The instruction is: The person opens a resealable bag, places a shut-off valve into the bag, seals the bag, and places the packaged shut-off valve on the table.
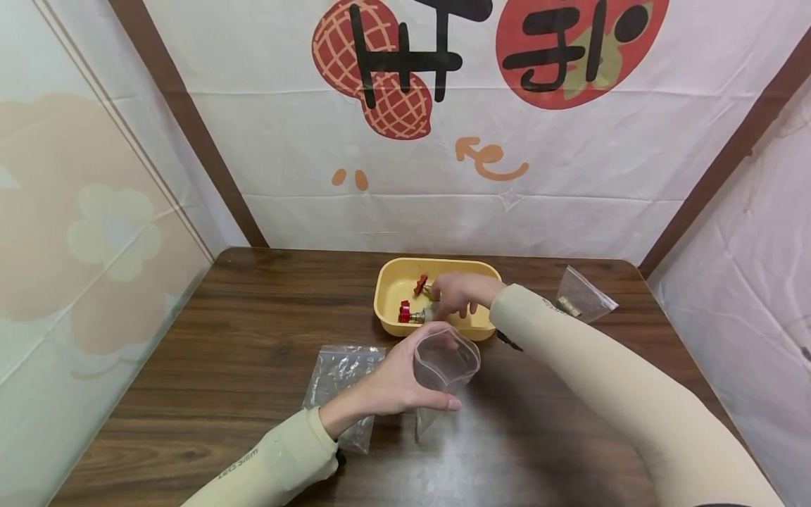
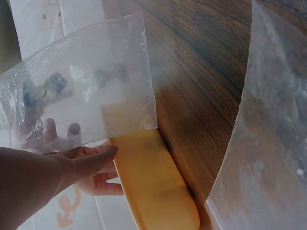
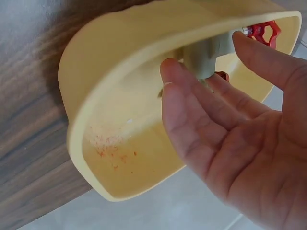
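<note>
In the head view my left hand holds a clear plastic bag near its mouth, which gapes wide. The left wrist view shows this bag spread out, with some fingers seen through it. My right hand reaches into a yellow bin. Inside are two valves with red handwheels, a nearer one and a farther one. From the right wrist, the thumb and loosely bent fingers lie about a valve's grey body; whether they touch it is unclear.
A flat clear bag lies on the wooden table, left of the bin and partly under my left forearm. Beyond my right forearm lies a zip bag with brass fittings in it. Printed cloth hangs behind the table.
</note>
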A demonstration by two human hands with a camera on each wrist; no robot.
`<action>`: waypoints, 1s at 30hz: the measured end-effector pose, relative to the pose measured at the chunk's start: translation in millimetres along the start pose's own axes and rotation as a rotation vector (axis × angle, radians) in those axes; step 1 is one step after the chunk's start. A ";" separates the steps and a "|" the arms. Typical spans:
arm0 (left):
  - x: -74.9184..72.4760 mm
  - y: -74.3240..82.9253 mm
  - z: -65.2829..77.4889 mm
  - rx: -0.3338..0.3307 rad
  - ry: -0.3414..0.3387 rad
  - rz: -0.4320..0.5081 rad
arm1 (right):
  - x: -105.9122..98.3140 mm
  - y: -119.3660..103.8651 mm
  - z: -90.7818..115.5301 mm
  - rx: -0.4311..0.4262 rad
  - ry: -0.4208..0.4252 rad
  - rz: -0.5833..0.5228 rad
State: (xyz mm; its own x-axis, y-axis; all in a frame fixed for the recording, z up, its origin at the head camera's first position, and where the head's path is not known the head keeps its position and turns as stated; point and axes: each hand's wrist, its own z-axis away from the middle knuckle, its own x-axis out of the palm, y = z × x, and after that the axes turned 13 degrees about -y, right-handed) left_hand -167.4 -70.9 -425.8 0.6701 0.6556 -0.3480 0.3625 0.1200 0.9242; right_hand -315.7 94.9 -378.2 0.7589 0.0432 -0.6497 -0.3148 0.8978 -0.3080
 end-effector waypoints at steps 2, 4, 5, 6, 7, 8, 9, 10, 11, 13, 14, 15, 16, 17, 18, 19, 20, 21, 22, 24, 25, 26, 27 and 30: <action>0.0 -0.4 0.2 0.002 0.000 0.005 | -1.9 -1.0 -0.4 -0.002 -0.020 -0.001; -0.2 -0.1 0.5 0.001 0.000 0.006 | -3.6 -2.9 -1.9 -0.004 -0.041 0.012; -0.3 0.0 0.6 0.001 0.002 0.004 | -4.0 -4.0 -3.3 -0.002 -0.050 0.020; -0.4 0.6 1.0 -0.001 0.003 0.008 | -3.7 -4.7 -5.7 0.004 -0.057 0.030; -0.3 1.0 1.3 -0.002 0.004 0.011 | -3.1 -5.3 -8.0 0.010 -0.062 0.041; -0.2 1.3 1.7 -0.004 0.004 0.016 | -2.1 -6.0 -10.1 0.016 -0.066 0.053; -0.2 1.6 2.1 -0.005 0.005 0.019 | -0.7 -6.5 -12.3 0.025 -0.066 0.064; -0.1 1.8 2.4 -0.006 0.007 0.023 | 1.1 -6.9 -14.1 0.033 -0.059 0.071; 0.1 1.7 2.6 -0.005 0.008 0.025 | 3.3 -7.1 -16.0 0.039 -0.051 0.079; 0.4 1.5 2.9 -0.007 0.009 0.025 | 7.2 -7.6 -18.7 0.043 -0.029 0.085; 0.4 1.3 3.0 -0.009 0.010 0.020 | 8.7 -8.0 -19.8 0.044 -0.017 0.094; 0.4 1.2 2.8 -0.008 0.010 0.018 | 10.0 -8.3 -20.7 0.047 -0.004 0.103; 0.5 1.0 2.7 -0.008 0.010 0.015 | 10.8 -8.5 -21.2 0.049 0.004 0.109; 0.5 0.9 2.4 -0.007 0.009 0.013 | 11.6 -8.4 -21.7 0.048 0.009 0.114; 0.5 0.9 2.3 -0.008 0.007 0.012 | 11.8 -8.3 -21.9 0.049 0.013 0.116; 0.5 0.9 2.1 -0.008 0.006 0.011 | 11.7 -7.9 -21.7 0.049 0.014 0.120; 0.5 1.0 1.9 -0.007 0.004 0.011 | 11.3 -7.2 -21.1 0.050 0.013 0.124; 0.4 1.3 1.7 -0.007 0.002 0.013 | 10.9 -6.3 -20.3 0.053 0.009 0.115; 0.4 1.4 1.6 -0.007 0.001 0.014 | 10.4 -5.4 -19.3 0.054 0.002 0.106; 0.4 1.9 1.6 -0.008 -0.003 0.017 | 9.2 -3.4 -17.2 0.059 -0.012 0.088; 0.3 2.0 1.7 -0.009 -0.004 0.018 | 8.6 -2.3 -16.2 0.063 -0.019 0.076; 0.3 2.2 1.7 -0.010 -0.005 0.020 | 8.0 -1.5 -15.3 0.067 -0.026 0.063; 0.3 2.3 1.8 -0.012 -0.005 0.022 | 7.5 -0.8 -14.5 0.070 -0.033 0.052; 0.2 2.8 1.6 -0.016 -0.005 0.021 | 7.0 0.6 -13.3 0.069 -0.042 0.039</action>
State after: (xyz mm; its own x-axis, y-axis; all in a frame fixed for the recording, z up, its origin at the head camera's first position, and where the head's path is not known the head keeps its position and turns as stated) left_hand -165.2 -71.7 -423.5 0.6809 0.6544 -0.3289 0.3376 0.1182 0.9338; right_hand -318.1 89.9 -392.1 0.7709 0.0957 -0.6297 -0.3053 0.9232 -0.2334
